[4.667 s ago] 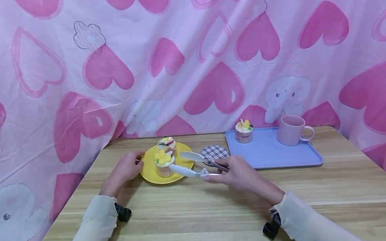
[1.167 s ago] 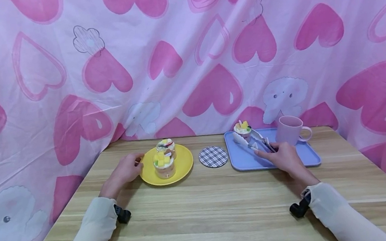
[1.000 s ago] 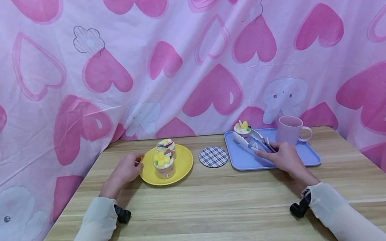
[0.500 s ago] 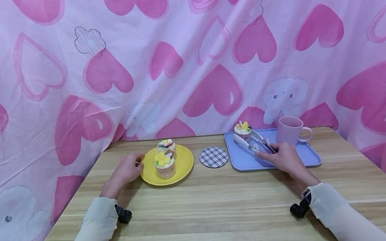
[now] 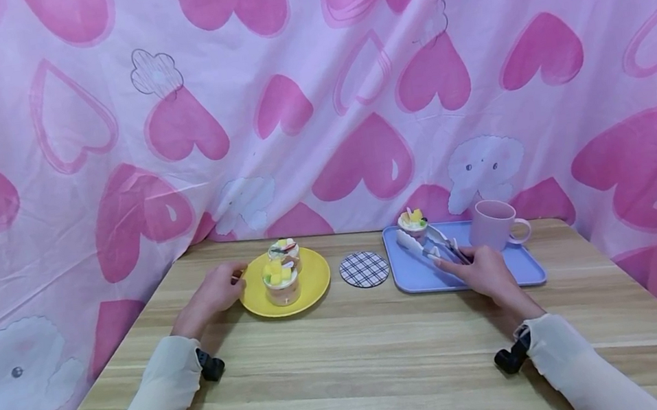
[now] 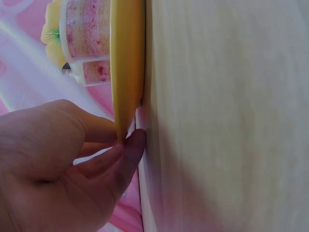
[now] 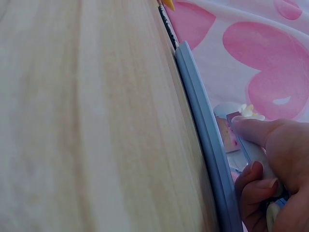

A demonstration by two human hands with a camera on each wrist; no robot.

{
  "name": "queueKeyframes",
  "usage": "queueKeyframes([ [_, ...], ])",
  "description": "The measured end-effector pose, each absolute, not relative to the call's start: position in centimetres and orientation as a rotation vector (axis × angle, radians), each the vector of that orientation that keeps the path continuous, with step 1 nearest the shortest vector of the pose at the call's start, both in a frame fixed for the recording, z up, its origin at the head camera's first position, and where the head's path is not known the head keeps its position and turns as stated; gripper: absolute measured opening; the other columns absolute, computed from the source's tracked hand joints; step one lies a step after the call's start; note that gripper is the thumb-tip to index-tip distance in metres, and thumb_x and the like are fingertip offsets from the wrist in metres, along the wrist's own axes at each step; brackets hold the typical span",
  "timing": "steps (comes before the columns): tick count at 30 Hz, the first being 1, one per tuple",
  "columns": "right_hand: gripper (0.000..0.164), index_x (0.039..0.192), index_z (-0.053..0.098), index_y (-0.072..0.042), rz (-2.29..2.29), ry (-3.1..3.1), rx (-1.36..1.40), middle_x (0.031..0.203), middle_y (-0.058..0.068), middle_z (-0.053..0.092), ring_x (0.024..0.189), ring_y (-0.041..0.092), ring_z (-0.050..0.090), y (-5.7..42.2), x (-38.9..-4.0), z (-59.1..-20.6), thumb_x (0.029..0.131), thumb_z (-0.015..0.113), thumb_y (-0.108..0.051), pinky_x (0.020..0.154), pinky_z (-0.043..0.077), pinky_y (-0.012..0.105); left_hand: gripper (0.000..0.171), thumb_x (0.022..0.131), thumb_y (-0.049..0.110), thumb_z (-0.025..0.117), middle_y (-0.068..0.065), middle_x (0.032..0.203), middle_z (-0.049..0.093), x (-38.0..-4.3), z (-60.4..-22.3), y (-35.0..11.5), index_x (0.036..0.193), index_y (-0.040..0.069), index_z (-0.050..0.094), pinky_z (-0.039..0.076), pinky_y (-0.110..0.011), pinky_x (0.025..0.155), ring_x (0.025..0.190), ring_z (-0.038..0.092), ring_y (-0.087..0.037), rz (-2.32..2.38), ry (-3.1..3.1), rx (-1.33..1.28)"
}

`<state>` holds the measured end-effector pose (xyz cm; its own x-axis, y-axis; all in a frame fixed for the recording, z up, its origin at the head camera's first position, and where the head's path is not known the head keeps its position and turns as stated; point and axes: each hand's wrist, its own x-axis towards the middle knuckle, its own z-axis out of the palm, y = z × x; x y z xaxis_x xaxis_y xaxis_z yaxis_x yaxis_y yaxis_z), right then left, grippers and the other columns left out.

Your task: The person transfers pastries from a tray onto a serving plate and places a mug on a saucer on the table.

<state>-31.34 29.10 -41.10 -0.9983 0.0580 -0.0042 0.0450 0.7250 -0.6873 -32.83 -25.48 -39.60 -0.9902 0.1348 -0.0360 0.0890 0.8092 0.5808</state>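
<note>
My left hand pinches the left rim of a yellow plate; in the left wrist view the thumb lies on top and fingers are under the rim. Two dessert cups with yellow fruit cubes stand on this plate, the front cup partly hiding the rear cup. My right hand holds food tongs over the blue tray. The tongs' tips are spread at either side of a third dessert cup at the tray's back left; whether they touch it I cannot tell.
A pink mug stands on the tray just behind my right hand, handle to the right. Between plate and tray lies a round checked coaster. A pink heart-patterned cloth hangs behind the wooden table.
Since the earliest frame, my right hand has carried the tongs from beside the plate rightward to the cup on the tray. During the last second both hands have stayed nearly still.
</note>
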Motion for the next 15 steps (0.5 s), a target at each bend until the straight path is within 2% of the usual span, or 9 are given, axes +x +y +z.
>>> queueKeyframes([
  [7, 0.103, 0.159, 0.054, -0.005, 1.165, -2.911, -0.080, 0.087, 0.009, 0.038, 0.086, 0.029, 0.047, 29.19, -31.23, -41.13, 0.088, 0.073, -0.077, 0.057, 0.038, 0.030, 0.051, 0.106, 0.002, 0.056, -0.032, 0.146, 0.062, -32.82, -39.55, -25.52, 0.155, -0.010, 0.050, 0.057, -0.055, 0.112, 0.131, 0.063, -0.042, 0.941, 2.925, 0.225],
  [15, 0.099, 0.156, 0.058, -0.005, 1.166, -2.890, -0.038, 0.084, 0.009, 0.039, 0.085, 0.029, 0.045, 28.88, -31.03, -40.84, 0.088, 0.074, -0.076, 0.056, 0.036, 0.031, 0.049, 0.105, 0.001, 0.057, -0.031, 0.144, 0.064, -32.66, -39.40, -25.58, 0.153, -0.011, 0.052, 0.057, -0.055, 0.112, 0.130, 0.064, -0.042, 0.942, 2.933, 0.226],
])
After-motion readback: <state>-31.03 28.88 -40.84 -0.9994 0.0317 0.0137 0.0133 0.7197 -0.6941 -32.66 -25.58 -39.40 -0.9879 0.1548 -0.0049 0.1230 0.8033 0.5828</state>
